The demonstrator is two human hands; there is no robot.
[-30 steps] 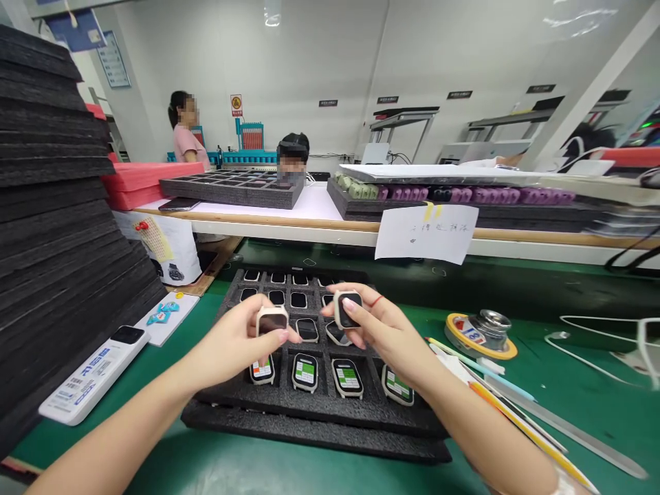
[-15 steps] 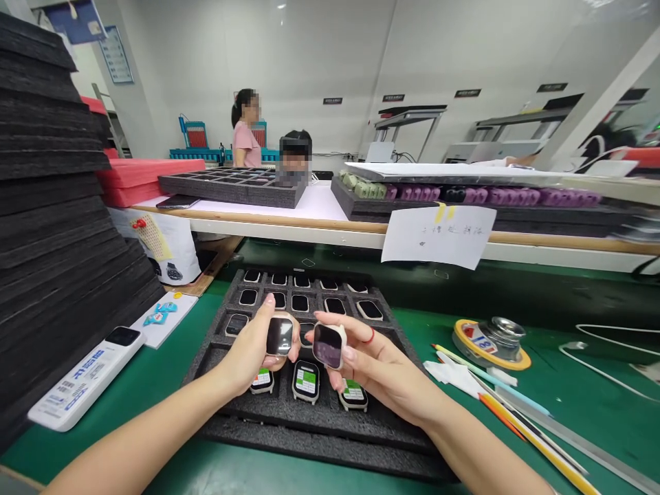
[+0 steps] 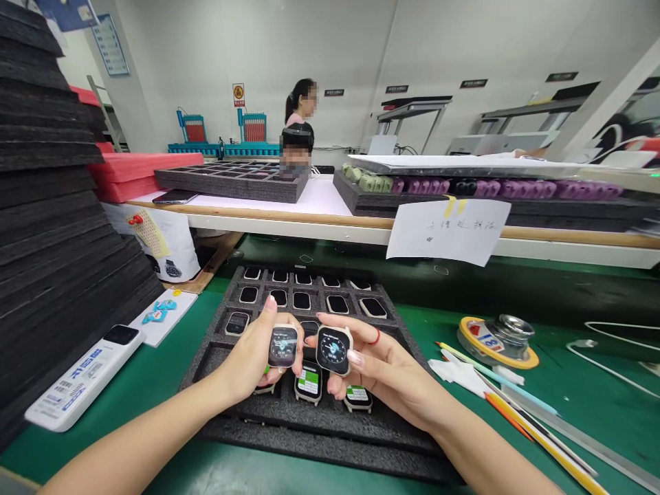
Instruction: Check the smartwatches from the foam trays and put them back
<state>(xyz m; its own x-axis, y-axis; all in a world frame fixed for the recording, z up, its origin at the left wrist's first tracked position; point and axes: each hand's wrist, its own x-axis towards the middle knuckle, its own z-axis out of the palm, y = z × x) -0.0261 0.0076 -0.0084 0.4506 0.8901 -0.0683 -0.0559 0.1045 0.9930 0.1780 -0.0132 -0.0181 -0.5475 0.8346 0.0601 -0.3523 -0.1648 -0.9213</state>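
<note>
My left hand (image 3: 252, 350) is closed round a strapless smartwatch (image 3: 283, 346), its lit screen showing a dial. A second lit smartwatch (image 3: 333, 349) sits between the thumb and fingers of my right hand (image 3: 374, 357), close beside the first. Both watches are held above a black foam tray (image 3: 330, 440) with square compartments. Several dark-screened watches lie in the back rows, such as one watch (image 3: 302, 300) in the middle. In the front row a watch (image 3: 308, 382) shows a green and white screen, and those on either side are partly covered by my hands.
Black foam sheets (image 3: 46, 206) are stacked at the left, beside a white boxed device (image 3: 85, 378). A tape roll (image 3: 498, 342) and several pens (image 3: 541, 426) lie at the right. A raised shelf (image 3: 320, 223) crosses behind the tray. Two people are beyond it.
Both held watches have gone from dark screens to lit dials. My hands keep their grips. In the background, the standing person has moved to the right.
</note>
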